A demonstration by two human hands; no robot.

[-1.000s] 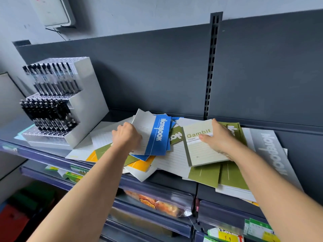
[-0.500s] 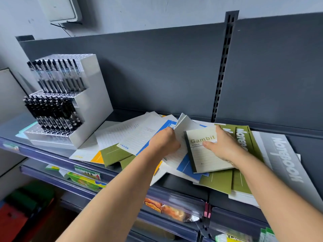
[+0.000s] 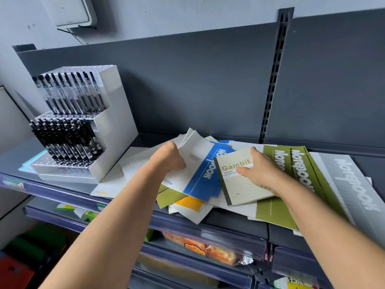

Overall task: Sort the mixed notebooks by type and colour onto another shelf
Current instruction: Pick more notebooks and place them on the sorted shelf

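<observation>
Handling: these look like thin soft-cover exercise books, light and floppy. Their smooth covers would likely slide over one another, so the loose pile could spill.
Where to hold: probably best pinched near the spine, thumb on the cover and fingers beneath (a corner grip would likely let the pages droop).
Gambit notebook [image 3: 239, 188]: small, with a cream cover, green lettering, printed ruled lines and a dark spine strip. It lies on top of the pile, mid-shelf.
Right hand [image 3: 262, 174]: clamped on the Gambit notebook, thumb pressed on the cover and fingers curled over its far edge.
Blue-and-white notebook [image 3: 208, 170]: white cover with a blue band, its far end raised and bent, just beside the Gambit notebook.
Left hand [image 3: 169, 156]: fingers curled tight round the white part of the blue-and-white notebook.
Pile: olive-green notebooks [image 3: 295, 163] and a large grey notebook [image 3: 350, 180] lie to the right, and a yellow notebook [image 3: 188, 203] pokes out underneath. Several overhang the shelf [image 3: 41, 188] front.
Nearby: a pen display stand [image 3: 112, 132] sits at the left of the same shelf.
</observation>
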